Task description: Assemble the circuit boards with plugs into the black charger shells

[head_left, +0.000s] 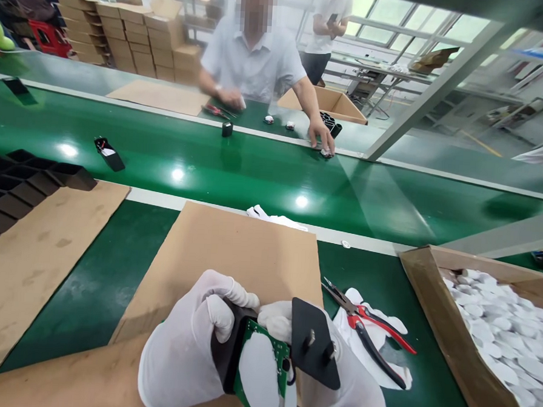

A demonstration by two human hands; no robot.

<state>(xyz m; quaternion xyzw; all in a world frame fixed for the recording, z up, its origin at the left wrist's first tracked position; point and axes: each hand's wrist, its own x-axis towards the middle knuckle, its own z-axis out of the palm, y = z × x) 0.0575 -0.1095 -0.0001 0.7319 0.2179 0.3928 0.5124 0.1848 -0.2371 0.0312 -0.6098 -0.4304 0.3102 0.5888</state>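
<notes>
My left hand (195,345), in a white glove, wraps its fingers round a black plastic housing (228,347). At the mouth of the housing sits a green circuit board (249,336), partly covered by a white oval pad (259,373). My right hand (350,384), gloved too, grips a black plug cover (314,336) with metal pins, beside the board. A dark wire runs between board and cover. How far the board goes into the housing is hidden. Right of my hands, long-nose pliers (359,317) with red and black handles lie on a white glove (397,322).
A cardboard sheet (246,245) lies under my hands. At right stands a carton (434,309) of white oval pads (497,324); at left, several black housings (17,184) rest on cardboard. Beyond a green conveyor belt (237,171), a co-worker (260,63) reaches to a small part.
</notes>
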